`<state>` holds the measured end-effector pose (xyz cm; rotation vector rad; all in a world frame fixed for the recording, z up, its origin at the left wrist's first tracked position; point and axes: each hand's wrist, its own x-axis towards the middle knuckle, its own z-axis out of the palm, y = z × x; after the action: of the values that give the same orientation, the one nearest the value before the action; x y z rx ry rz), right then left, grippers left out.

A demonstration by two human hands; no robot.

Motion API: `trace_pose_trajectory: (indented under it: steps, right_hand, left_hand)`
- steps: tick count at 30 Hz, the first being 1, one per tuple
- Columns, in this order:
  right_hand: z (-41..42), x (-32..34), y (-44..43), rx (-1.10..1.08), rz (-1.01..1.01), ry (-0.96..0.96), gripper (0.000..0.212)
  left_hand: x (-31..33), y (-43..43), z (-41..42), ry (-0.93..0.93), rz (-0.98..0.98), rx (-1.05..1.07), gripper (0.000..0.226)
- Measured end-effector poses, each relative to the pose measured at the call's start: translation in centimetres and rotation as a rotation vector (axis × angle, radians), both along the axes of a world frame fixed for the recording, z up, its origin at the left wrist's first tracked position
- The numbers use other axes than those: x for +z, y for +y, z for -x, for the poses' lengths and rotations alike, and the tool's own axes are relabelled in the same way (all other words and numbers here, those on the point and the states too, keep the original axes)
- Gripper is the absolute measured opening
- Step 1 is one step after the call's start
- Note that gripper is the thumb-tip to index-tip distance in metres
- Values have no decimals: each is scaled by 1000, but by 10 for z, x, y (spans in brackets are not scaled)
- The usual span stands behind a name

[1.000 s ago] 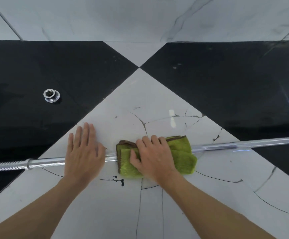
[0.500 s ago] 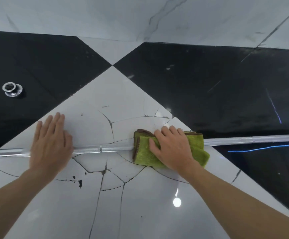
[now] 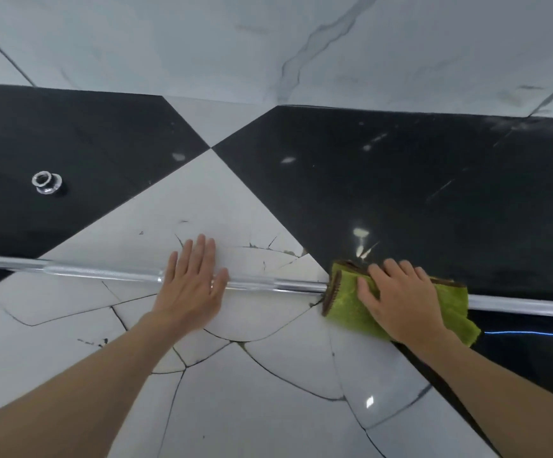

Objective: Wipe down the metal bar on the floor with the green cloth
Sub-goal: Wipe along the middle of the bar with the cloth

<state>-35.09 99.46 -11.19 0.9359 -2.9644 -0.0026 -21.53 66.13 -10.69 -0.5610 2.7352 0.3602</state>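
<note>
A long shiny metal bar lies across the floor from the left edge to the right edge. A folded green cloth with a brown hem is wrapped over the bar right of centre. My right hand presses down on the cloth and grips it around the bar. Farther left, my left hand lies flat on the bar with its fingers spread, holding nothing. The bar's stretch under the cloth and under both hands is hidden.
The floor is glossy black and white tiles; the white tile under the bar is cracked in several places. A small chrome collar stands on the black tile at the far left. A pale marble wall rises behind.
My right hand has slid the green cloth to the right along the bar, from the cracked white tile to the edge of the black one. My left hand has followed rightward along the bar.
</note>
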Motion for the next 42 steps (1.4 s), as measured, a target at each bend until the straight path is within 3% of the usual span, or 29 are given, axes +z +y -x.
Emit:
trace_pose_trajectory:
  steps: [6, 18, 23, 34, 42]
  right_hand:
    - [14, -2, 5, -41, 16, 36, 43]
    - [-10, -13, -164, 59, 198, 66, 35]
    - [12, -9, -127, 149, 112, 43, 37]
    - [85, 1, 16, -23, 7, 56, 45]
    - [79, -1, -35, -82, 80, 50, 39]
  left_hand:
    - [-2, -2, 13, 2, 44, -14, 76]
    - [-17, -20, 59, 145, 127, -46, 70]
    - [-16, -26, 76, 168, 123, -41, 72]
    - [-19, -44, 118, 187, 109, -33, 77]
    - [-22, -48, 135, 234, 84, -37, 75]
